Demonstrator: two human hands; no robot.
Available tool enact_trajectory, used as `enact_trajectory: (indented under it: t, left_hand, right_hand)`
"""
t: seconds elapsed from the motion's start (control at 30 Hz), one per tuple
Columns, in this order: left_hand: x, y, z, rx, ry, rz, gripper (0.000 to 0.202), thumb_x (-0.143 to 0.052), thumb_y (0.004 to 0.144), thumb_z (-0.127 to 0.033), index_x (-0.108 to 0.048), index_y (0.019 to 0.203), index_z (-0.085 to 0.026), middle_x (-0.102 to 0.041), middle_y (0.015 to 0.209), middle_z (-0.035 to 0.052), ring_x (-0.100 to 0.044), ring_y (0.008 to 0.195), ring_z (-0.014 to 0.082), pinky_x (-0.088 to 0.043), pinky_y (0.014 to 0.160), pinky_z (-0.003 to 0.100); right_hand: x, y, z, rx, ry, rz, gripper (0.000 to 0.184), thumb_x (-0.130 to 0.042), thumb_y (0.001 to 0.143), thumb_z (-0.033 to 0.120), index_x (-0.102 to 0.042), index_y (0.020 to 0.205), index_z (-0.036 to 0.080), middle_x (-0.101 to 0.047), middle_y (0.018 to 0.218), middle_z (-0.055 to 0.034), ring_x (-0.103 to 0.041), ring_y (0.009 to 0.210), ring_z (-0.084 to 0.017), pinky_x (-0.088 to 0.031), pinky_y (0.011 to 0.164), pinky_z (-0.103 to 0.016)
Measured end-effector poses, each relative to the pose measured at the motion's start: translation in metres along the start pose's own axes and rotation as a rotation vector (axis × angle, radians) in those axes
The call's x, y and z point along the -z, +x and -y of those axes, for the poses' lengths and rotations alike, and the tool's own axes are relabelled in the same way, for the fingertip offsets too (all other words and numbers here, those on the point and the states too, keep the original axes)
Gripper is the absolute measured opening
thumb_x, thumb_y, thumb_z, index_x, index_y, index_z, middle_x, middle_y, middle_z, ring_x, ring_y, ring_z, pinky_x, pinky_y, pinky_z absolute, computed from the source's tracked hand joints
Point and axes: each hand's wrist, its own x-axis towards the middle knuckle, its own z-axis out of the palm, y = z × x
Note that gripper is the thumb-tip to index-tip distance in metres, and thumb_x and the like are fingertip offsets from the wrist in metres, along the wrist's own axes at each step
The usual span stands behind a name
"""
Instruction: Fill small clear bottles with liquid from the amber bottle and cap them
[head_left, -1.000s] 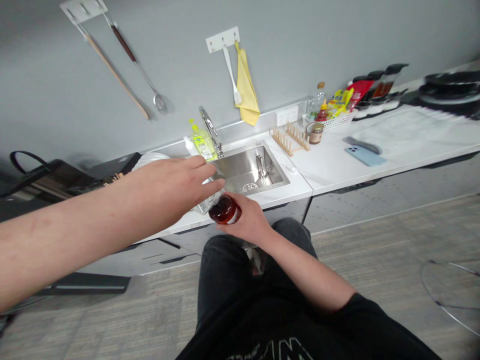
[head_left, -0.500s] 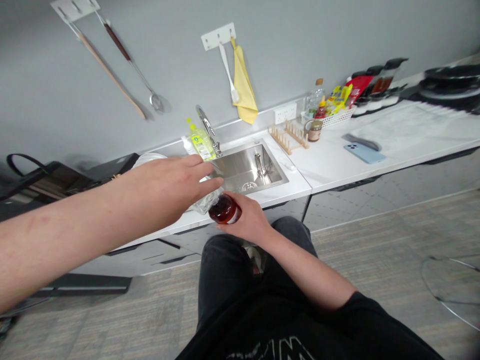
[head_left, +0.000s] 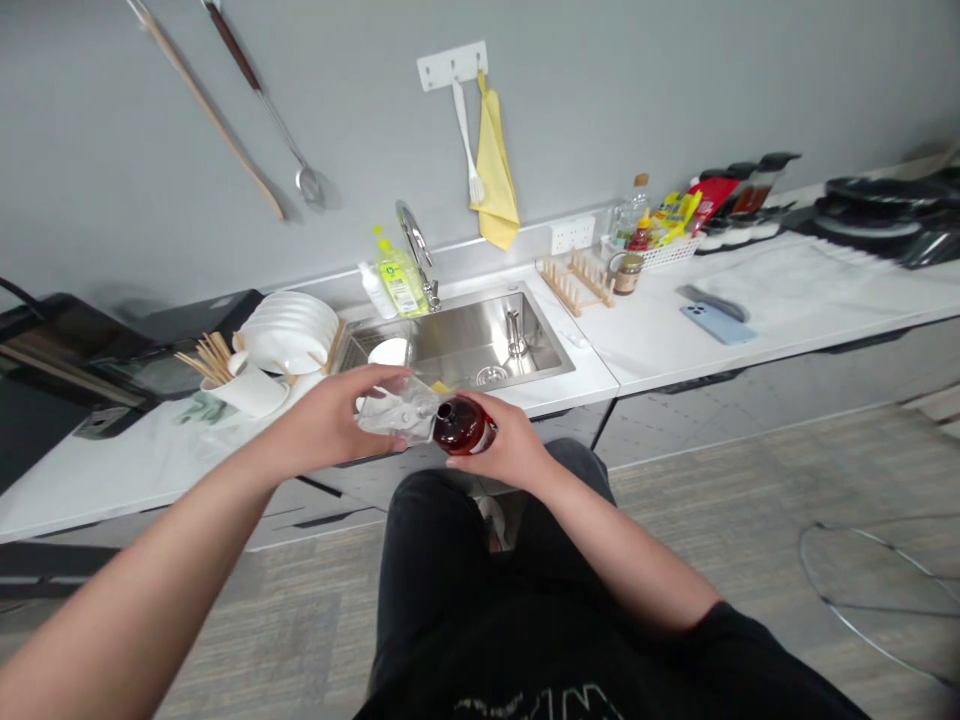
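My left hand (head_left: 330,422) is wrapped round a clear glass (head_left: 395,410), tilted toward the right. My right hand (head_left: 506,448) grips a bottle of dark red-brown liquid (head_left: 463,426), tipped so its neck meets the rim of the glass. Both are held in front of the counter edge, just short of the steel sink (head_left: 480,345). A white bowl (head_left: 388,352) lies in the sink's left part.
Stacked white plates (head_left: 289,330), a cup of chopsticks (head_left: 240,385), green dish soap (head_left: 394,285) and the tap (head_left: 416,250) stand by the sink. To the right lie a wooden rack (head_left: 581,280), a jar (head_left: 628,272), a basket of packets (head_left: 667,235), a blue phone (head_left: 709,322).
My left hand has drawn back from over the sink toward me with the glass, now lower and nearer the bottle. The view has shifted, which uncovers the plates and chopstick cup.
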Motion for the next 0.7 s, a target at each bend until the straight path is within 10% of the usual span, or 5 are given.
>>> enact_trajectory:
  t: [0.27,0.7]
  left_hand:
    - [-0.116,-0.031,0.069,0.297,-0.919,-0.345,0.082,-0.109,0.059,-0.047,-0.069,0.128,-0.028,-0.082,0.131,0.0124,-0.077,0.130,0.0395,-0.062,0.114,0.051]
    - [-0.172,-0.051,0.111,0.406,-0.996,-0.406,0.077,-0.111,0.062,-0.040,-0.069,0.126,-0.027,-0.079,0.128,0.0080,-0.076,0.125,0.0311,-0.061,0.110,0.041]
  right_hand:
    - [0.039,-0.002,-0.052,-0.133,0.011,-0.160,0.095,-0.108,0.064,0.047,-0.073,0.148,0.022,-0.079,0.147,-0.0151,-0.076,0.139,-0.038,-0.054,0.126,-0.055]
    - [0.261,0.021,-0.181,-0.261,-0.336,-0.762,0.107,-0.107,0.050,0.047,-0.071,0.144,0.011,-0.081,0.130,-0.0209,-0.077,0.112,-0.035,-0.060,0.110,-0.056]
